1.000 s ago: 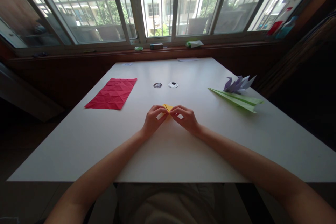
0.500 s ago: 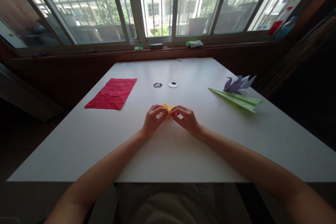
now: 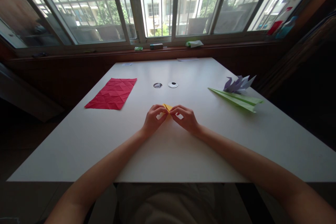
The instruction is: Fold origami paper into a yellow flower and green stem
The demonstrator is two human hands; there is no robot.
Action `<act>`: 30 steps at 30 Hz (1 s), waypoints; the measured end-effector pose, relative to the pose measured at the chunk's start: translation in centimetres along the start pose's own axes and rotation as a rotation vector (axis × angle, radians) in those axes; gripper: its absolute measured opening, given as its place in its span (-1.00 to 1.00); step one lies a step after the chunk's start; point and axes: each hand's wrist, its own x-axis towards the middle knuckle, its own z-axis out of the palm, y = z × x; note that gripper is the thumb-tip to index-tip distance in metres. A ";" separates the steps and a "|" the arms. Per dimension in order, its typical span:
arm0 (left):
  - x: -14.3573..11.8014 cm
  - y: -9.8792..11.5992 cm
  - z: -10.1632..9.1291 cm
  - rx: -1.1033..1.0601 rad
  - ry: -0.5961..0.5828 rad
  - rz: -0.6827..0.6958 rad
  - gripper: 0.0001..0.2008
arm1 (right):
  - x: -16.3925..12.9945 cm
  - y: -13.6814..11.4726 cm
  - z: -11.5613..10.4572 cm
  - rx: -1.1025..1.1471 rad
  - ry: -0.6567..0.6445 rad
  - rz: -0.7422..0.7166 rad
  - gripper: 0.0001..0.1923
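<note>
A creased red paper sheet (image 3: 111,93) is seen lying flat on the left part of the white table (image 3: 168,154). At the table's middle, a small yellow folded paper (image 3: 167,107) is pinched from one side by the left hand (image 3: 153,120) and from the other by the right hand (image 3: 186,118), both closed on it with fingertips meeting. Farther right, a green paper plane (image 3: 237,99) and a purple paper figure (image 3: 238,83) are found, well apart from the hands.

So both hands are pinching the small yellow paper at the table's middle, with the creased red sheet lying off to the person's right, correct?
Not quite. In the head view the left hand and right hand do pinch the yellow paper, but the creased red sheet lies to the person's left.
</note>
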 end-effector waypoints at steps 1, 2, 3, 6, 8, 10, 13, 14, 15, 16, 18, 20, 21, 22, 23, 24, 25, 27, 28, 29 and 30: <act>0.0 0.0 0.0 -0.003 -0.001 -0.001 -0.93 | 0.0 0.0 0.0 -0.003 0.000 0.003 -0.92; 0.0 0.0 0.0 -0.006 -0.003 -0.003 -0.93 | 0.0 0.0 0.0 -0.007 0.002 0.006 -0.92; 0.0 0.0 0.0 -0.009 -0.005 -0.007 -0.93 | 0.0 0.0 0.0 -0.012 0.004 0.008 -0.92; 0.1 -0.1 -0.1 -0.018 -0.012 -0.017 -0.92 | 0.1 0.1 0.1 -0.018 0.010 0.012 -0.92; 0.1 -0.1 0.0 -0.025 -0.017 -0.022 -0.92 | 0.0 0.1 0.1 -0.018 0.010 0.012 -0.91; 0.1 -0.2 0.0 -0.031 -0.019 -0.026 -0.92 | 0.0 0.1 0.1 -0.019 0.013 0.013 -0.91; 0.1 -0.2 0.0 -0.046 -0.021 -0.037 -0.92 | 0.0 0.1 0.1 -0.022 0.023 0.024 -0.92; 0.1 -0.2 -0.1 -0.053 -0.021 -0.041 -0.92 | 0.0 0.0 0.1 -0.023 0.026 0.028 -0.92; 0.1 -0.2 -0.1 -0.061 -0.021 -0.048 -0.93 | 0.0 0.0 0.1 -0.025 0.029 0.032 -0.92; 0.1 -0.2 -0.1 -0.068 -0.019 -0.056 -0.93 | 0.0 0.0 0.1 -0.026 0.032 0.034 -0.92; 0.2 -0.2 -0.1 -0.078 -0.017 -0.075 -0.94 | 0.0 0.0 0.1 -0.027 0.037 0.037 -0.93; 0.2 -0.2 -0.1 -0.085 -0.017 -0.090 -0.95 | 0.0 0.0 0.1 -0.030 0.040 0.039 -0.93; 0.2 -0.3 -0.1 -0.089 -0.017 -0.095 -0.95 | 0.0 0.0 0.1 -0.031 0.040 0.040 -0.93; 0.2 -0.3 -0.1 -0.095 -0.017 -0.099 -0.95 | 0.0 0.0 0.1 -0.032 0.041 0.041 -0.93; 0.2 -0.4 -0.1 -0.103 -0.016 -0.103 -0.95 | 0.0 -0.1 0.1 -0.032 0.041 0.043 -0.93; 0.2 -0.4 -0.1 -0.112 -0.015 -0.108 -0.95 | 0.0 -0.1 0.0 -0.031 0.042 0.045 -0.93; 0.1 -0.5 -0.1 -0.121 -0.014 -0.113 -0.95 | 0.1 -0.1 0.0 -0.029 0.043 0.048 -0.93; 0.1 -0.5 -0.1 -0.137 -0.011 -0.125 -0.95 | 0.1 -0.3 -0.1 -0.021 0.047 0.053 -0.93; 0.1 -0.5 -0.1 -0.142 -0.010 -0.132 -0.95 | 0.2 -0.3 -0.1 -0.016 0.050 0.055 -0.93; 0.1 -0.5 -0.1 -0.145 -0.007 -0.138 -0.96 | 0.2 -0.4 -0.1 -0.011 0.052 0.056 -0.93; 0.1 -0.5 -0.1 -0.147 -0.004 -0.144 -0.96 | 0.3 -0.4 -0.1 -0.006 0.053 0.057 -0.93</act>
